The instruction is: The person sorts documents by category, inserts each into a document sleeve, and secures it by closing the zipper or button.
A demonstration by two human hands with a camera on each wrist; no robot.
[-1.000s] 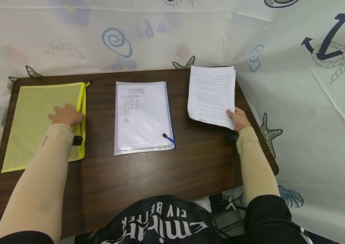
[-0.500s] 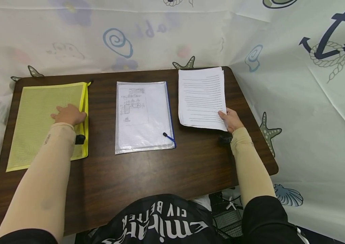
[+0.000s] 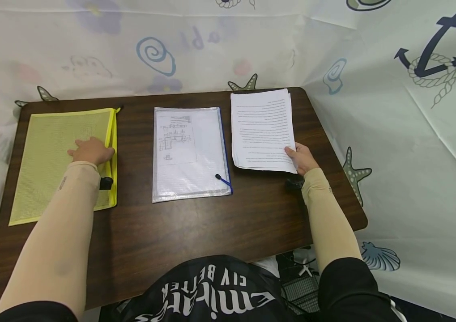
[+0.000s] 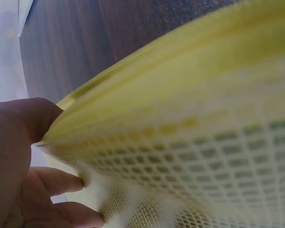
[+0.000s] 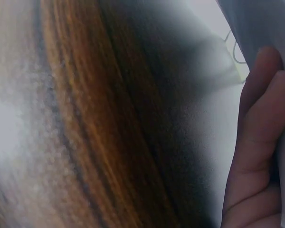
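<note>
1. Paper, loose and light: the stack of printed sheets [image 3: 262, 129] will flex and fan apart, so keep your grip at its near right corner, thumb on top and fingers beneath.
2. Your right hand [image 3: 301, 157] pinches that corner; the stack lies on the bench [image 3: 195, 232], just right of the clear zip folder [image 3: 189, 152].
3. Your left hand [image 3: 91, 151] holds the zipper edge of the yellow mesh pouch [image 3: 60, 161], left of the clear folder. The mesh is soft and floppy.
4. Compared with a second ago, the stack has come left and down, from overhanging the bench's right edge to nearly flat beside the folder.
</note>
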